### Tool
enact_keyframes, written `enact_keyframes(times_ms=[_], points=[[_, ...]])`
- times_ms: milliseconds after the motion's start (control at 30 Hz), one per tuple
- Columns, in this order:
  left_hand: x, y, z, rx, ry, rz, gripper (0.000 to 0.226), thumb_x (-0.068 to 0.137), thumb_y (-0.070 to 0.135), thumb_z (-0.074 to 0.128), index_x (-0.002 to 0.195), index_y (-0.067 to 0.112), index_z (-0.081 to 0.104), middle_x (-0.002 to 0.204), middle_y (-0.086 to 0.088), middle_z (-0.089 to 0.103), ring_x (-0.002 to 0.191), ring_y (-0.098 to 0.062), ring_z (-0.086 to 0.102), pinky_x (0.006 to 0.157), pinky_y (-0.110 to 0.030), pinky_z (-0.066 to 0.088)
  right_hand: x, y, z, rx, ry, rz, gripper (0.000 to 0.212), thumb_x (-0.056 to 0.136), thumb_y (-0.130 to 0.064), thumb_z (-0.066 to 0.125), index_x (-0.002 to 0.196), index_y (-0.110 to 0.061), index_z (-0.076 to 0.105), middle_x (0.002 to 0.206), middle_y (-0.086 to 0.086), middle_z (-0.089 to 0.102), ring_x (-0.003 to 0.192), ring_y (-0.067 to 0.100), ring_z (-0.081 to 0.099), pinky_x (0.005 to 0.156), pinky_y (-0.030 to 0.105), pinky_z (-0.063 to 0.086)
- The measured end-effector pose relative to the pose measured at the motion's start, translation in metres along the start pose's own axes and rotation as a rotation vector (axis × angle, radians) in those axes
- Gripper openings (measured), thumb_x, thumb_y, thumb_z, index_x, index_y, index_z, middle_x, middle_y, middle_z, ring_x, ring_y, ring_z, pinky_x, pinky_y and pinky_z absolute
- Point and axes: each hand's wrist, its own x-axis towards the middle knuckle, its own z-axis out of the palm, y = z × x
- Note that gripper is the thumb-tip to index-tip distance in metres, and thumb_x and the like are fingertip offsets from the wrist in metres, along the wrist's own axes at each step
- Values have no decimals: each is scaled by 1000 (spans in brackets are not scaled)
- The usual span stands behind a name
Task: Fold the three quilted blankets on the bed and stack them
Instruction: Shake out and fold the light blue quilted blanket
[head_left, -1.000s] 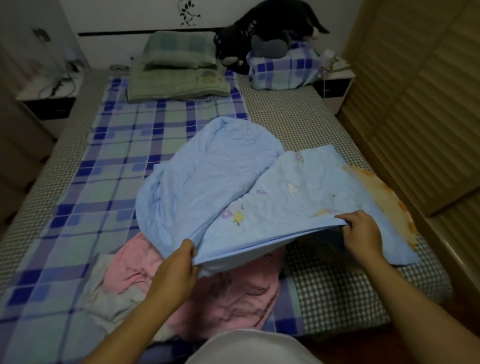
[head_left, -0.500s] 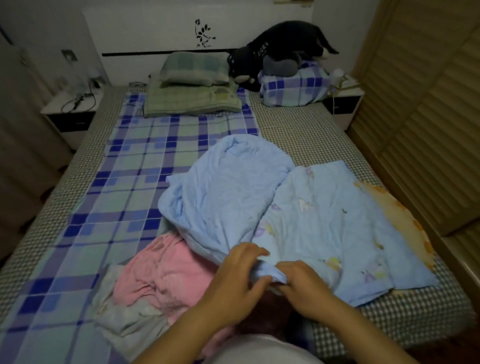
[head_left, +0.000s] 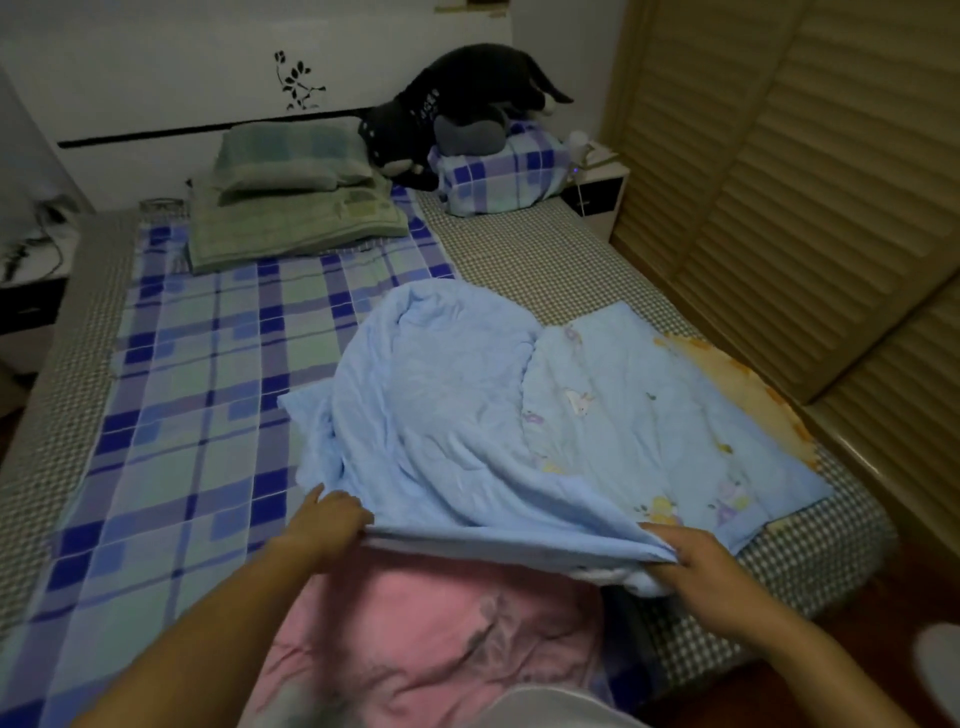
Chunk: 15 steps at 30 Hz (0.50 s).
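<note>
Plaid sheet (head_left: 197, 415) is covering the left part of the bed (head_left: 519, 260); left hand (head_left: 324, 519) is curling shut, fingers pinching the near left corner of the blue blanket (head_left: 467, 431); pink blanket (head_left: 431, 639) is lying crumpled at the bed's near edge, partly under the lifted blue edge; blue blanket is lying on the right half of the bed, long axis running from the near edge away toward the pillows (head_left: 291, 208), plain side bunching up on the left, printed side facing up on the right; right hand (head_left: 701, 566) is closing on the near right corner, fingers bunching the cloth; orange blanket (head_left: 737, 384) is showing under the blue one's right side.
</note>
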Motion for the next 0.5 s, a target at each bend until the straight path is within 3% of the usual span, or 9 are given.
enact_keyframes(times_ms=[67, 100, 167, 233, 300, 367, 433, 467, 500], points=[[-3, -25, -20, -273, 114, 19, 13, 94, 28, 51, 95, 41, 52, 118, 3, 65, 122, -22, 56, 109, -41, 33, 2, 4, 1, -48, 36, 4, 67, 98, -7, 57, 93, -74, 61, 98, -40, 66, 96, -14, 63, 83, 10, 47], [-7, -35, -45, -435, 211, -2, 16, 93, 26, 53, 92, 41, 50, 112, 0, 66, 111, -25, 62, 94, -38, 43, 5, 2, 3, -80, 80, -17, 69, 96, -6, 59, 96, -75, 60, 99, -41, 66, 97, -14, 63, 84, 12, 48], [-19, -59, -121, -637, 455, -65, 17, 97, 18, 53, 99, 35, 53, 100, -3, 64, 89, -23, 63, 71, -33, 46, 19, -4, 13, -116, 224, -86, 60, 90, -10, 56, 104, -68, 64, 103, -39, 66, 99, -14, 62, 84, 12, 49], [-44, -88, -209, -584, 811, -28, 19, 96, 10, 50, 111, 19, 59, 100, -11, 64, 87, -29, 61, 71, -35, 43, 39, -16, 21, -144, 351, -179, 48, 81, -8, 46, 103, -39, 74, 101, -22, 73, 94, -4, 66, 80, 24, 55], [-86, -110, -271, -423, 1175, 44, 30, 89, 11, 46, 114, 10, 62, 106, -20, 67, 93, -39, 63, 78, -41, 47, 59, -33, 22, -156, 418, -245, 29, 78, -5, 43, 87, -8, 71, 86, 2, 73, 80, 18, 67, 67, 41, 54], [-128, -124, -277, -223, 1372, 110, 35, 89, 17, 45, 116, 8, 64, 108, -20, 69, 92, -41, 66, 80, -46, 53, 72, -46, 20, -193, 386, -288, 21, 82, -8, 47, 72, -17, 62, 73, -3, 65, 67, 12, 61, 60, 34, 49], [-147, -130, -225, -67, 1300, 179, 39, 94, 32, 43, 113, 8, 68, 100, -18, 72, 82, -37, 70, 71, -45, 56, 73, -42, 14, -272, 274, -308, 21, 87, -16, 51, 74, -30, 59, 78, -12, 61, 69, -10, 52, 59, 16, 39], [-152, -128, -181, -19, 1118, 180, 53, 97, 49, 35, 112, 12, 69, 95, -16, 73, 78, -34, 71, 67, -42, 57, 71, -31, 14, -319, 197, -300, 18, 88, -16, 54, 85, -30, 65, 83, -15, 62, 77, -15, 53, 64, 11, 38], [-155, -120, -133, -19, 813, 145, 74, 93, 70, 19, 114, 19, 68, 95, -12, 74, 80, -31, 72, 68, -40, 57, 65, -24, 14, -387, 86, -236, 22, 89, -18, 57, 100, -32, 70, 89, -22, 65, 85, -17, 55, 72, 10, 42]])
